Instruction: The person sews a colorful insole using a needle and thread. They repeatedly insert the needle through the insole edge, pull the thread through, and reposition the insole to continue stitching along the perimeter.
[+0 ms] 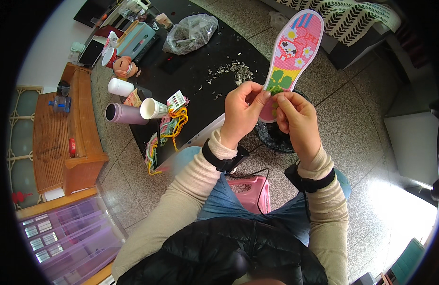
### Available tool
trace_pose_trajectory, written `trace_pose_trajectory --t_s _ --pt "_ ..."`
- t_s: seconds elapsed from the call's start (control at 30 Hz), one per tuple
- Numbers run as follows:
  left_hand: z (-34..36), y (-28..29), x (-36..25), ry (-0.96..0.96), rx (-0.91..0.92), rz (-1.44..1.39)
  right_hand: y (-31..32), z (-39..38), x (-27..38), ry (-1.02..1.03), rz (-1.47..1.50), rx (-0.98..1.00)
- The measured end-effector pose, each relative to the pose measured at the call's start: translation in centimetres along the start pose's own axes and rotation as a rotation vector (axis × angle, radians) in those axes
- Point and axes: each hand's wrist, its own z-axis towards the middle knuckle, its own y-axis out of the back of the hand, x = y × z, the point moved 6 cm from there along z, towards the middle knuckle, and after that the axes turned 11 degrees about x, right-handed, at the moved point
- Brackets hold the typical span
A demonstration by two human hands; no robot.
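Note:
An embroidered insole (295, 47) stands raised between my hands, its pink, yellow and green cross-stitch pattern of flowers and a small animal figure facing me. My left hand (244, 108) pinches the left edge of its narrow end between thumb and fingers. On the other side, my right hand (300, 116) is closed with thumb and fingertips pressed together at the green and pink part of the insole. Whether a needle or thread is in that pinch is too small to tell. Skeins of coloured thread (174, 124) hang over the table edge, beside a thread card (177, 100).
A black table (181, 76) carries a paper cup (153, 109), a purple bottle (127, 114), a clear plastic bag (191, 33) and scattered seed shells (238, 72). A bin lined with a black bag (274, 137) stands below my hands. Between my legs is a pink stool (252, 192).

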Motion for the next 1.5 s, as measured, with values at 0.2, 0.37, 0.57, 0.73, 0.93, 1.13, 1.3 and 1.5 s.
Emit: trace_pose_trajectory --t_s 0.2,0.37,0.57,0.73,0.93,1.13,1.3,1.5 --pt "-0.1 -0.1 0.4 0.021 0.009 -0.023 -0.1 0.0 0.1 -0.008 -0.016 0.009" --pt "0.1 -0.1 0.2 -0.027 0.004 0.016 0.2 -0.1 0.2 -0.05 -0.005 0.01" --pt "-0.1 -0.8 -3.2 -0.391 0.015 0.431 0.6 0.0 -0.1 -0.095 0.103 0.057" --pt "0.1 -0.3 -2.2 -0.269 -0.012 0.309 2.1 0.0 0.1 -0.056 0.057 -0.023" --pt "-0.1 -1.1 0.5 -0.011 0.173 -0.291 3.3 1.2 -0.8 0.071 0.171 0.068" --pt "-0.5 -2.5 0.0 0.035 0.332 -0.486 3.0 1.3 -0.3 0.219 -0.029 0.136" --pt "0.0 -1.8 0.7 0.172 0.295 -0.864 3.7 1.3 1.6 0.261 0.714 0.258" --pt "0.4 -0.2 0.6 0.167 0.319 -1.25 6.2 1.1 3.8 0.342 0.573 -0.016"
